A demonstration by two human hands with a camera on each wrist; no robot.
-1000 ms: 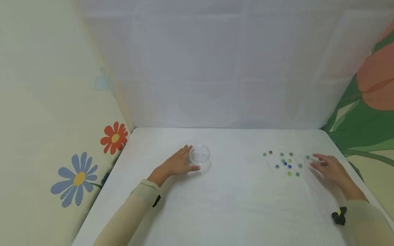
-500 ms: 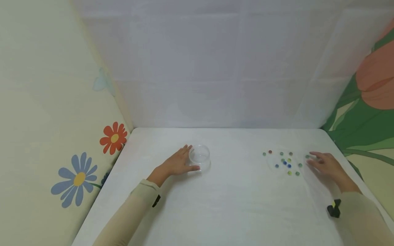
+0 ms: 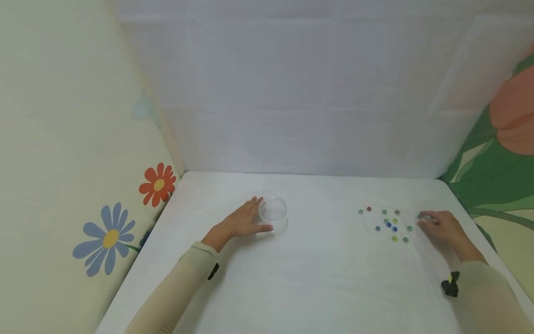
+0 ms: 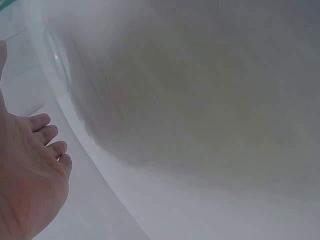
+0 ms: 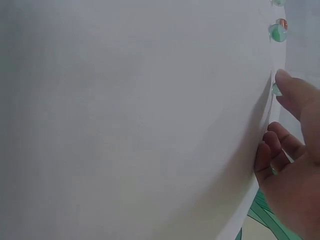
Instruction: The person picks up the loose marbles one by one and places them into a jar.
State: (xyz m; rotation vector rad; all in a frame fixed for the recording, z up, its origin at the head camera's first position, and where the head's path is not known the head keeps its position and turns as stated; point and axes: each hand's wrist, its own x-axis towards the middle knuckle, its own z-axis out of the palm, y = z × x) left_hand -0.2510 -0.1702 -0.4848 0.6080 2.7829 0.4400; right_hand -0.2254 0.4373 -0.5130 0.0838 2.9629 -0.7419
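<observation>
My left fingers, spread apart, flank the bowl. My right fingers pinch a marble near the counter's right edge, with more marbles leftward.

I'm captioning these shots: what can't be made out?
Left wrist view: the left hand and clear bowl are cut off by the left edge.
Right wrist view: one marble is partly hidden by the right hand, so a grip can't be confirmed; another marble is cut off by the top edge.
Head view: any patterns inside the scattered marbles are too small to see.
</observation>
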